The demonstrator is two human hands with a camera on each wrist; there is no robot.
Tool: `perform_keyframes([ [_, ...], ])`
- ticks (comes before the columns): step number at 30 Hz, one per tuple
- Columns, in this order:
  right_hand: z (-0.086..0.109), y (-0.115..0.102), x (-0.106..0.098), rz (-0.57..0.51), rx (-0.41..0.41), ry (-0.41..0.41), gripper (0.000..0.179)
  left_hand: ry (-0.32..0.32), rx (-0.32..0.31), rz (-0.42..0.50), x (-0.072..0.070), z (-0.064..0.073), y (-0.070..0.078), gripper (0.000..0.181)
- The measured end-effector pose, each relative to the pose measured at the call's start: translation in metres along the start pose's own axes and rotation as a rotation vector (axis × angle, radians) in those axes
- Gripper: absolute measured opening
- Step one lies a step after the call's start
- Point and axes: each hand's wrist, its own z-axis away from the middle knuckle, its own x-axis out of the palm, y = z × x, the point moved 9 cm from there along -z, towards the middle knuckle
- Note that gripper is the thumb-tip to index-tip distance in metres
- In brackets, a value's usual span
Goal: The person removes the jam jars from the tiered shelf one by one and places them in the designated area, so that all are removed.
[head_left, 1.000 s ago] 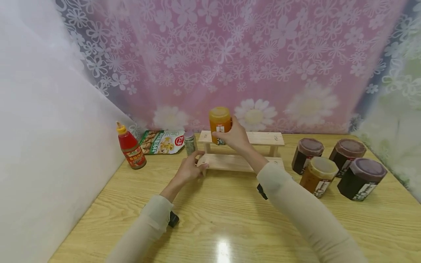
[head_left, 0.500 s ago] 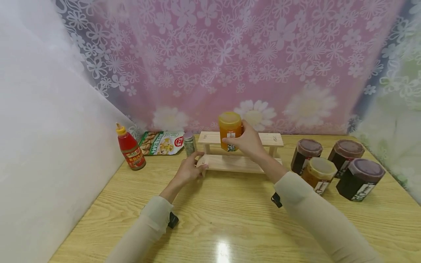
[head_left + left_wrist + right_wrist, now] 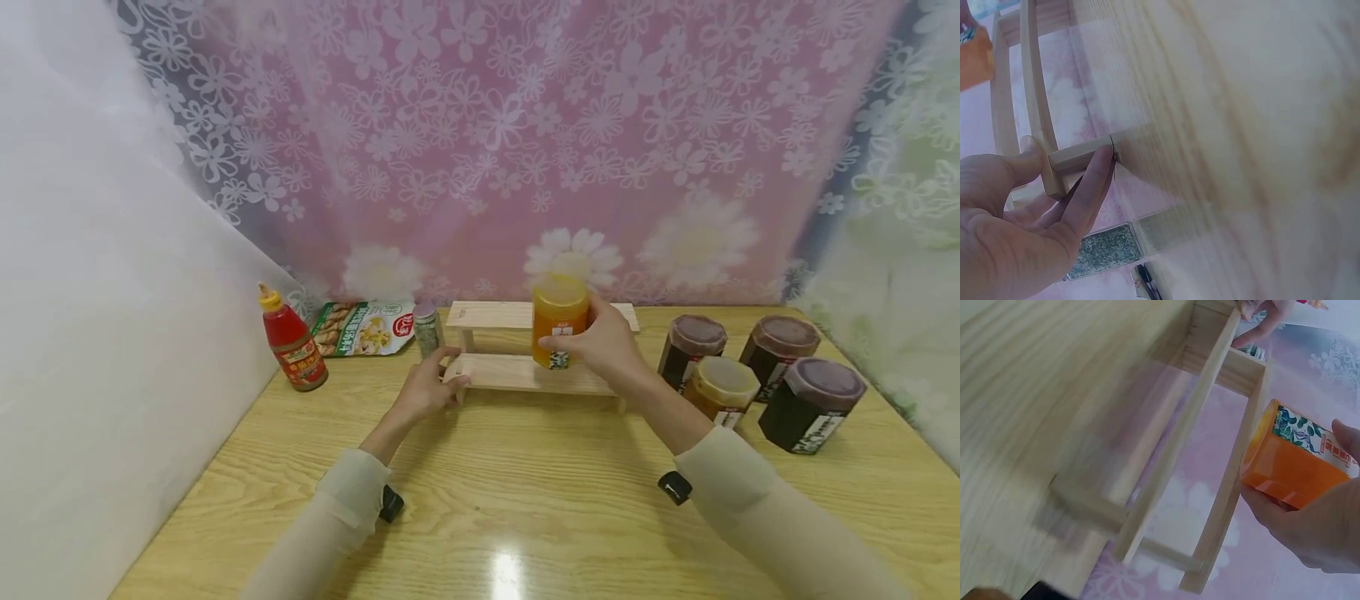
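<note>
My right hand grips a hexagonal jar with a yellow lid and orange contents, thumb on one side and fingers on the other. The jar is upright and overlaps both tiers of a small two-tier wooden rack in the head view. In the right wrist view, the jar shows a leafy label beside the rack's board. My left hand holds the left end of the rack's lower tier. In the left wrist view, thumb and fingers lie around that board's end.
Left of the rack stand a glass spice bottle with a purplish cap, a green-and-white food packet and a red squeeze bottle. Several hexagonal jars, including a dark one and an amber one, stand to the right. A flowered curtain hangs behind.
My right hand has carried the orange jar to the right and lower, from the upper tier's left end toward the rack's middle. The left hand keeps its place on the rack.
</note>
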Motion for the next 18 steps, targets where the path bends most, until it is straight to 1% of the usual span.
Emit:
perform_keyframes([
  [5, 0.017, 0.008, -0.013, 0.047, 0.014, -0.042, 0.087, -0.009, 0.003, 0.005, 0.001, 0.0, -0.003, 0.056],
  [8, 0.029, 0.012, -0.02, 0.069, 0.027, -0.067, 0.088, -0.003, 0.005, 0.006, 0.001, 0.0, -0.004, 0.056],
  [14, 0.053, 0.022, -0.036, 0.094, 0.051, -0.082, 0.096, -0.004, 0.011, 0.012, -0.001, -0.001, -0.003, 0.054],
  [18, 0.068, 0.028, -0.045, 0.124, 0.051, -0.088, 0.094, -0.002, 0.01, 0.012, -0.001, -0.001, -0.003, 0.055],
])
